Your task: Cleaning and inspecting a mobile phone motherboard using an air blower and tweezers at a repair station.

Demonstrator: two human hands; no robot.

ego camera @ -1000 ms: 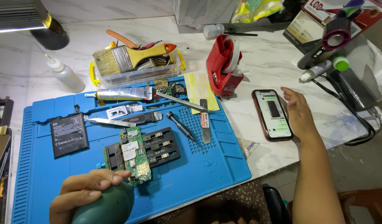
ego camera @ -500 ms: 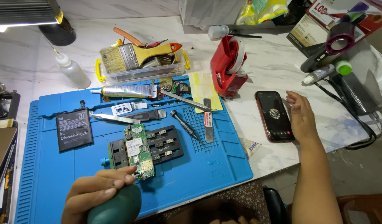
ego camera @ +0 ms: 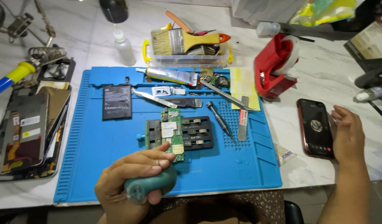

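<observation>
Left hand (ego camera: pixel 124 186) lowered, squeezing rubber bulb (ego camera: pixel 151 185)

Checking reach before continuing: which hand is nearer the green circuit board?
Left. The left hand, squeezing a teal blower bulb, sits just below the green circuit board; the right hand is far right beside the phone.

White marble-look table (ego camera: pixel 323 79) is covered centrally by a blue work mat (ego camera: pixel 99 157). A dark phone (ego camera: pixel 316 127) and red tape dispenser (ego camera: pixel 276 70) are set right; disassembled screens, possibly phones (ego camera: pixel 25 132), are stacked left.
</observation>
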